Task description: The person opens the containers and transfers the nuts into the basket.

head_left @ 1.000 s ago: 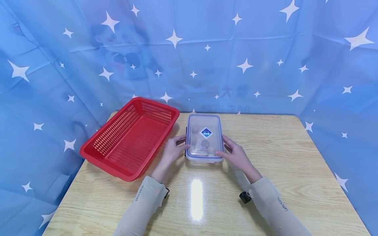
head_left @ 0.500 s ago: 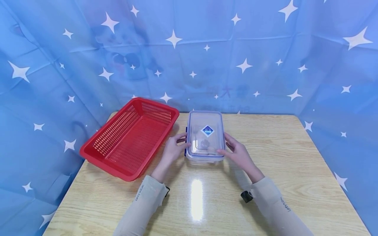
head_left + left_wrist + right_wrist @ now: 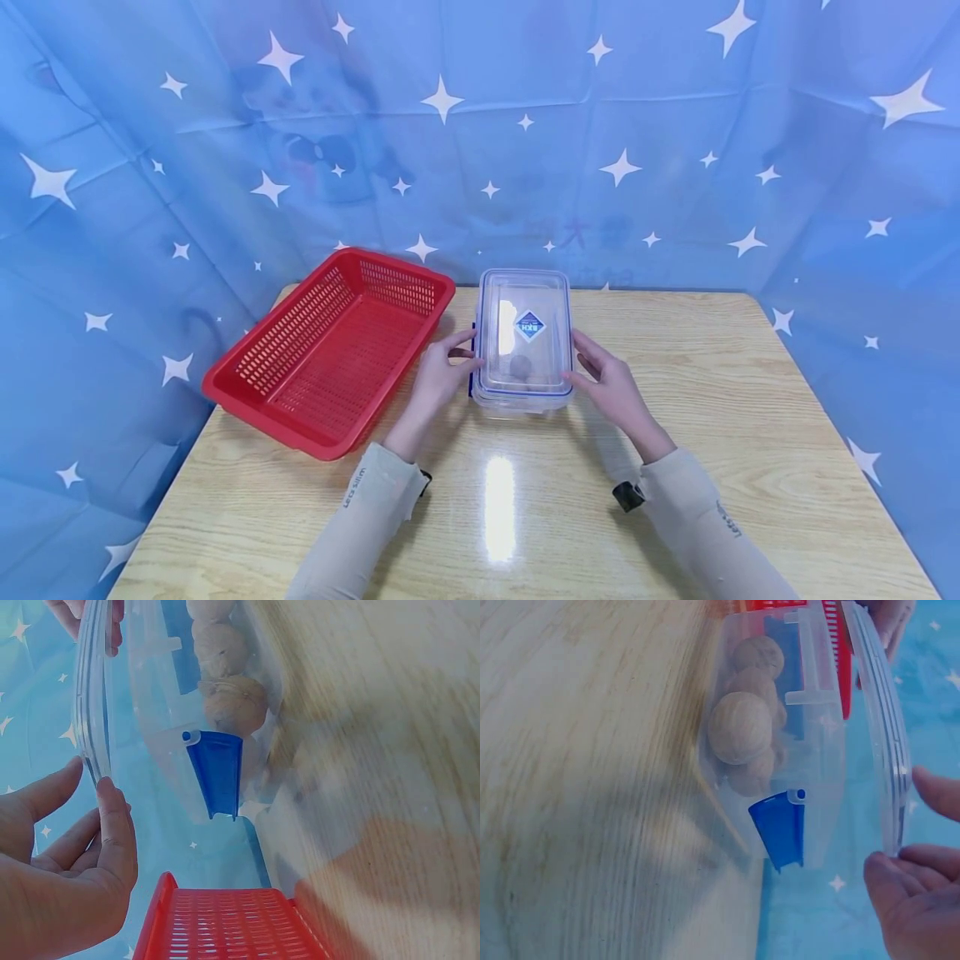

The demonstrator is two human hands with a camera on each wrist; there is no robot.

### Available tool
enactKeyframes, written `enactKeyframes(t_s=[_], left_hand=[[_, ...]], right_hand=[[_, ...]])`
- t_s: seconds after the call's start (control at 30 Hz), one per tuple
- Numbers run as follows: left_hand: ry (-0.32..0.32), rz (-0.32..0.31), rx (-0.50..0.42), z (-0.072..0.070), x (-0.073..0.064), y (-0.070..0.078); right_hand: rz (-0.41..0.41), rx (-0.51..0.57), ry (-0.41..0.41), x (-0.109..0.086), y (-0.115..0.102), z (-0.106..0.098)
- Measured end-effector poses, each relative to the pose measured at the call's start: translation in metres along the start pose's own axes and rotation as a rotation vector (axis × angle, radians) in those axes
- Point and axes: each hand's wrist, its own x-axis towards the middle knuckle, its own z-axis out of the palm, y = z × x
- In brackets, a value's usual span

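Note:
A clear plastic lid with a blue rim and a diamond sticker is held above a clear food container. My left hand pinches its left edge, thumb on top and fingers below. At the opposite edge, my right hand grips the lid the same way. Both wrist views reveal a gap between the lid and the container. Several brown round balls lie inside; the head view blurs them through the plastic. Blue latches on the container hang down, unfastened.
A red slotted plastic basket stands left of the container, close to my left hand. Everything rests on a light wood-grain table. A blue curtain with white stars hangs behind the table's far edge.
The lid has risen and shifted slightly away from me, staying between both hands. My right hand has moved a little to the right. Container and basket have stayed put.

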Motion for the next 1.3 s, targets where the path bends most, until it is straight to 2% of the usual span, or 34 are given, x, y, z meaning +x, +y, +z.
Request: enactKeyframes(t_s=[0.13, 0.47, 0.87, 1.1, 1.3], left_hand=[[0.002, -0.01, -0.009, -0.002, 0.0, 0.003], [0.039, 0.049, -0.032, -0.007, -0.001, 0.009], [0.069, 0.119, -0.128, -0.009, -0.003, 0.015], [0.104, 0.177, -0.185, -0.009, -0.003, 0.015], [0.119, 0.193, -0.226, -0.008, -0.003, 0.016]], right_hand=[[-0.014, 0.006, 0.028, 0.001, -0.002, -0.001], [-0.029, 0.008, 0.065, 0.001, -0.007, -0.001], [-0.062, 0.019, 0.117, -0.001, -0.016, -0.001], [-0.074, 0.092, 0.13, -0.002, -0.021, -0.002], [-0.085, 0.128, 0.152, -0.003, -0.025, -0.003]])
